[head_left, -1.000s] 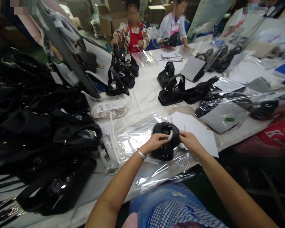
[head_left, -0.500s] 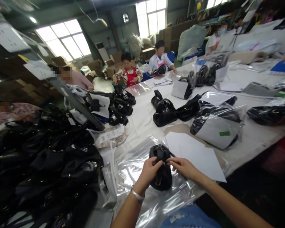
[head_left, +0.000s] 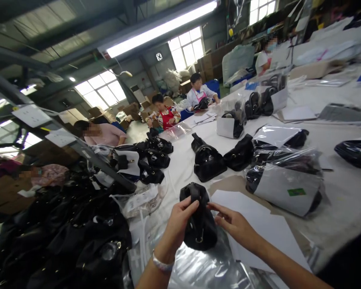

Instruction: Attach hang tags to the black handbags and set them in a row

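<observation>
Your left hand (head_left: pixel 178 221) clamps its fingers on the bag (head_left: pixel 202 229) at six o'clock, over the counter (head_left: pixel 344 196); your right hand (head_left: pixel 238 228) keeps fingers apart, perhaps touching it. A window (head_left: pixel 187 47) glows at twelve.

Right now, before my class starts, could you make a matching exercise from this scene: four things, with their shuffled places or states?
Things:
1. Black handbag at lower centre
2. Silver bracelet
3. Green sticker
4. Long ceiling light

Places or states:
A. Overhead and lit
B. On a plastic-wrapped bundle
C. Held by the left hand
D. Around the left wrist

Pairs: 1-C, 2-D, 3-B, 4-A
</observation>
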`<control>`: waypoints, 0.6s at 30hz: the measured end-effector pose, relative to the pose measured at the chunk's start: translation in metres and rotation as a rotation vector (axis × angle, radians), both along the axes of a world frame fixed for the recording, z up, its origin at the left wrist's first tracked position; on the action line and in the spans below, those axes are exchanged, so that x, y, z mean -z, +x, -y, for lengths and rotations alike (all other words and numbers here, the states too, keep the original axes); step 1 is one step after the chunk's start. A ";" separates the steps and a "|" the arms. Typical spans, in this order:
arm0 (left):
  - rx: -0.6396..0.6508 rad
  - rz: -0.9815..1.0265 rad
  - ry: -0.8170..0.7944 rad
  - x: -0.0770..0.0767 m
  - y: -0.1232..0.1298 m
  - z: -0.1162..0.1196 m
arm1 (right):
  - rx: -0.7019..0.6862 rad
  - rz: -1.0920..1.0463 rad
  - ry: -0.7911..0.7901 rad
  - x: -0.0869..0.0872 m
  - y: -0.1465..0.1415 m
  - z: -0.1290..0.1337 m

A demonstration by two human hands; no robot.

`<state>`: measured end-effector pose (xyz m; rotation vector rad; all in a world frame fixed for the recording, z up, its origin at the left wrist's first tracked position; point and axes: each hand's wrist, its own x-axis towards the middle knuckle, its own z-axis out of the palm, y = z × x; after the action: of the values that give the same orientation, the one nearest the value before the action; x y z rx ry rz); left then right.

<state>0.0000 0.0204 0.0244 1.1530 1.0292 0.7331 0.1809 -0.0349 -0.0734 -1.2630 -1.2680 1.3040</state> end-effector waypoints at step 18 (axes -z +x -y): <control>-0.058 0.076 -0.053 0.053 0.047 -0.100 | 0.420 0.276 0.201 -0.102 0.186 -0.299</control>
<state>0.0471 0.1206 -0.0287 1.0457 1.0154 0.7858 0.3665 0.2639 0.0283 -1.4987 -1.2011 0.7053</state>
